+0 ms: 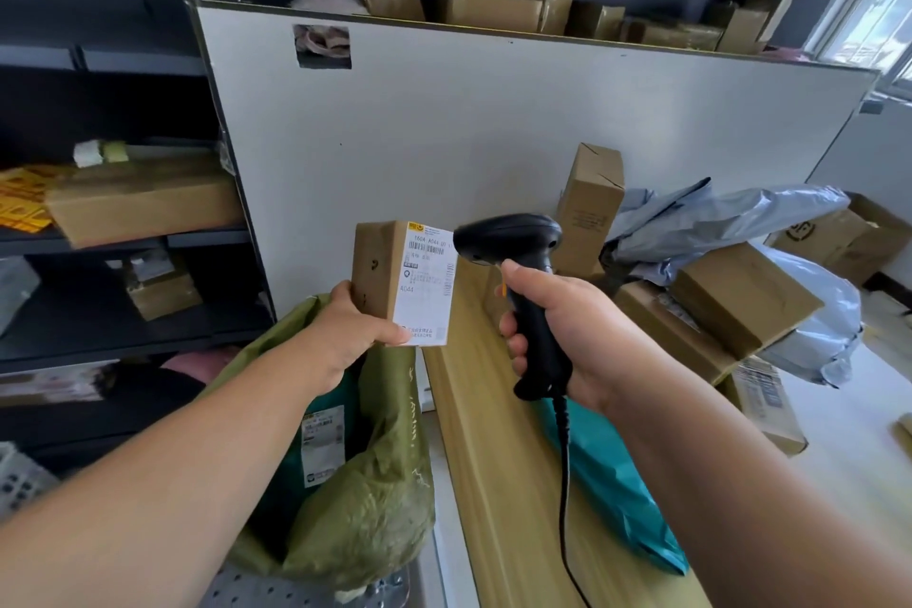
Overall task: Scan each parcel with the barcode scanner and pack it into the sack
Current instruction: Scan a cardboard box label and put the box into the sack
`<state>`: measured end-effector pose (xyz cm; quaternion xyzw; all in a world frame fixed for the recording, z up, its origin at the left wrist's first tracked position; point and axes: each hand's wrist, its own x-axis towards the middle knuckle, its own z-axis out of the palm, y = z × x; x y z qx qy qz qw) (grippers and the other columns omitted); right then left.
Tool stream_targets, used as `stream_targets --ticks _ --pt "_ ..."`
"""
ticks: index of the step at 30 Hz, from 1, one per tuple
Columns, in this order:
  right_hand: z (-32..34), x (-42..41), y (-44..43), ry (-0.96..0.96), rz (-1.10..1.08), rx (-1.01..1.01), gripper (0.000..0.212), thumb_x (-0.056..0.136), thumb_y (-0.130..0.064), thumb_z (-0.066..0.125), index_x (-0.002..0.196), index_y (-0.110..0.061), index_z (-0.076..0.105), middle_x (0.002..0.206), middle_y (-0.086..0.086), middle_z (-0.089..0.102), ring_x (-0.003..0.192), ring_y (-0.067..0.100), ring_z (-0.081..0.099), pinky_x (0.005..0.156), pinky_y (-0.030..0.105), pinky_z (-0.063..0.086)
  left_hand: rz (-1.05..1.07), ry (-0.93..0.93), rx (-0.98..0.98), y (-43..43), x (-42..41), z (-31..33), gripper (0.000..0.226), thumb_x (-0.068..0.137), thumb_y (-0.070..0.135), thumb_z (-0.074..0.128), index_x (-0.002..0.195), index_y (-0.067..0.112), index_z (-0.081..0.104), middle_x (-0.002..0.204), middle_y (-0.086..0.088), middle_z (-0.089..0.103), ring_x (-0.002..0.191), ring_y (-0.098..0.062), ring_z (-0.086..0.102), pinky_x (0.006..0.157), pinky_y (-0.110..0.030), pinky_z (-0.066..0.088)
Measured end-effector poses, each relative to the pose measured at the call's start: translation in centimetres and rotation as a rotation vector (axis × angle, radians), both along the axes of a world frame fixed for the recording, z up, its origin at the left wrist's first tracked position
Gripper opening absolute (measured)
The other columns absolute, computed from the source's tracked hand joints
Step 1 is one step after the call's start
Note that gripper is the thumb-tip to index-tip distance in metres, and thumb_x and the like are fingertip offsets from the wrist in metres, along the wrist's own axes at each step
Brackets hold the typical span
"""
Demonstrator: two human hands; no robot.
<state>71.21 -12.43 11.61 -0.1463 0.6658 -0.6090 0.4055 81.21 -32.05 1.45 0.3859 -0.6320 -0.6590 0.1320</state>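
Your left grip [353, 328] held the parcel [390, 281] by its lower end, above the sack [380, 499]; your right grip [572, 326] was closed around the scanner [513, 237]. The parcel seemed light, stiff cardboard, so this hold at the narrow sides sufficed.

Sack [375, 509] mouth open directly under left hand [345, 331] and held parcel [395, 281]; one labelled packet [323, 449] inside, room beside it. White partition [493, 138] blocks back, shelf unit [148, 346] left. Counter [483, 459] right: bare strip next to sack, then teal mailer [607, 474], scanner [513, 242] cable, parcel pile [740, 301] crowd it.
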Motion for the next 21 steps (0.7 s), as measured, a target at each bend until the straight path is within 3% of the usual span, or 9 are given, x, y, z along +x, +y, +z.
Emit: stream_targets --ticks 9,16,21 --pt "-0.3 1.3 -2.7 0.013 0.023 0.039 0.031 0.093 -0.04 0.063 0.091 -0.01 0.056 0.059 0.002 0.056 0.047 0.014 0.05 0.046 0.026 0.046 0.018 0.0 0.006 -1.7 1.4 -0.7 0.071 0.067 -0.011 0.075 0.116 0.026 0.039 0.107 0.003 0.059 0.114 -0.025 0.055 0.107 -0.045 0.041" --pt "-1.1 2.1 -4.4 -0.005 0.02 0.03 0.032 0.093 -0.04 0.065 0.1 -0.012 0.051 0.059 0.004 0.057 0.049 0.016 0.05 0.048 0.027 0.045 0.036 -0.017 0.03 -3.3 2.8 -1.8 0.078 0.066 -0.011 0.077 0.126 0.023 0.039 0.116 -0.001 0.059 0.114 -0.024 0.055 0.107 -0.044 0.041" --pt "-2.4 2.9 -5.8 -0.03 0.027 0.05 0.03 0.094 -0.038 0.064 0.102 -0.013 0.049 0.06 0.005 0.056 0.049 0.015 0.049 0.047 0.026 0.046 0.064 -0.081 -0.009 -4.4 4.6 -2.4 0.081 0.069 -0.008 0.077 0.134 0.019 0.036 0.111 0.002 0.057 0.11 -0.021 0.054 0.1 -0.036 0.044"
